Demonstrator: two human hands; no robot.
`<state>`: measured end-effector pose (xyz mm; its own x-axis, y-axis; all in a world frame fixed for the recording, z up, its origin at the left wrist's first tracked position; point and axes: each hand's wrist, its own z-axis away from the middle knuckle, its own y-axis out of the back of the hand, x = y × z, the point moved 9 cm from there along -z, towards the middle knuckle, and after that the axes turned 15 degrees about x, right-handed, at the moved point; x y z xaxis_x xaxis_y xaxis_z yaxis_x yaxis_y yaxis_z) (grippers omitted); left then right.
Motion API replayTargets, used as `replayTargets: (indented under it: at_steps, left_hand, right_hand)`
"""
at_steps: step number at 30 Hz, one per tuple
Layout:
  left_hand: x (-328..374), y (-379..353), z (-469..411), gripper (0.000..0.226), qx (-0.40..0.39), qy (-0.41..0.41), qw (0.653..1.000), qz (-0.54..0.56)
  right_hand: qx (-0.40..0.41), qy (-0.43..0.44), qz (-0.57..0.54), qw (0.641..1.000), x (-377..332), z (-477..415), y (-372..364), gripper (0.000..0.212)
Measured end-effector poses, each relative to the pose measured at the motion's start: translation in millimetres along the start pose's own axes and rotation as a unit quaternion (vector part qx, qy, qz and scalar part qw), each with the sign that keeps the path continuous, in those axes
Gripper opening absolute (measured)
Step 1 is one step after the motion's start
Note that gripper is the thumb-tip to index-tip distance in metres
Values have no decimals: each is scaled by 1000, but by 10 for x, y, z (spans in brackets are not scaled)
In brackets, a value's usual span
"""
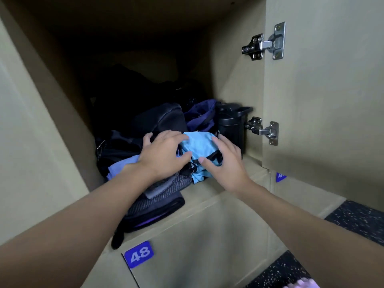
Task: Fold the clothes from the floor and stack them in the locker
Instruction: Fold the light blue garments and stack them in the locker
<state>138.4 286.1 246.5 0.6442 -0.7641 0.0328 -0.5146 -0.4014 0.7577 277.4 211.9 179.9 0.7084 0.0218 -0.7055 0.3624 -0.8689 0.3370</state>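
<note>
Beige board makes up the open locker [41, 142], its door [322, 100] swung wide beyond the right hand's fingers. Black speckled floor [357, 219] shows low down, on the wrist side of that hand. Deep in the compartment, past all the fingertips, sits a dark bag [160, 119], with a purple garment [201, 113] bunched just beyond the right fingertips. At the front edge, under the left wrist, a grey knit garment [166, 190] lies folded on a black one, and a pale lilac cloth [120, 167] peeks out beside the left hand's little-finger side.

The light blue garment [199, 144] lies on top of this stack inside the locker, between the two hands. The left hand [162, 154] rests on its left edge, fingers spread and gently bent, thumb laid toward the cloth. The right hand [224, 163] lies along its right edge, fingers close together and nearly straight, thumb touching the black trim at the front. Neither hand pinches the fabric as far as I can see.

A black bottle [230, 125] stands just behind the right fingers, against the side wall. Two metal hinges [261, 129] join wall and door. A blue tag [138, 254] reading 48 sits on the door below, under the left forearm
</note>
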Motion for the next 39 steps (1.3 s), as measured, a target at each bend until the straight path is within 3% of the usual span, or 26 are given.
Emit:
replayTargets:
  at_steps: [4,10,18,22,26,30,35,39]
  left_hand:
    - [315,226,205,47,41,-42,998,40]
    - [830,248,1006,47,27,-37,988,147]
    - [998,-654,2530,45,-158,65,960,223]
    - [901,-1150,3341,27,-253,124,933,223]
    - [792,-1577,3960,27,-306,118,925,191]
    - [832,-1890,4308,42,-323,73,932,149]
    - [684,-2236,4348,67,-327,28,942,71]
    - [506,-2419,4280,56,-317,63,943,75]
  right_hand:
    - [4,-23,-4,1000,-10,280,267,68]
    - [-45,-85,34,995,305,1095,607,49]
    - [-163,-167,123,965,980,2445,950,36]
    - [-196,-185,139,953,1237,3170,1004,9]
    - [-247,-248,149,925,1655,3839,912,36]
    - [-283,-283,153,903,2001,4350,762,44]
    - [-270,-257,159,914,2182,4413,443,52]
    - [-275,-217,162,923,2172,4227,119,59]
